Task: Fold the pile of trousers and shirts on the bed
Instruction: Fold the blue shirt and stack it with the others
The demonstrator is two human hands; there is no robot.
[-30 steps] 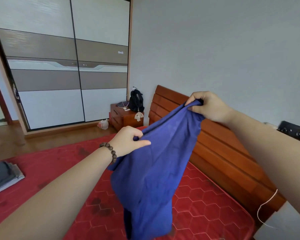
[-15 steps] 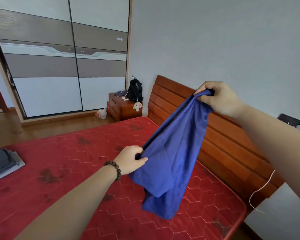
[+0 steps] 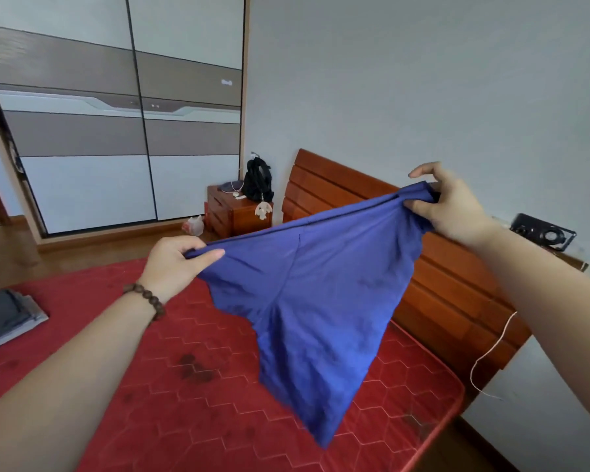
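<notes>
Head view: your red hexagon-quilted mattress [image 3: 218, 386] fills the lower frame, ready as the folding surface. Mid-frame, the blue stretchy garment [image 3: 307, 301] hangs taut above it, spread so you can square it. Your right hand [image 3: 447, 206] pinches its upper-right corner; your left hand [image 3: 176, 264] pinches the left corner.

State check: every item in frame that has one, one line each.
Blue garment: held up, stretched over the bed, unfolded.
Left hand: pinches one top corner.
Right hand: grips the other top corner.
Grey clothes: folded, stacked on the mattress.
Wardrobe doors: closed.
Backpack: upright on the nightstand.
</notes>
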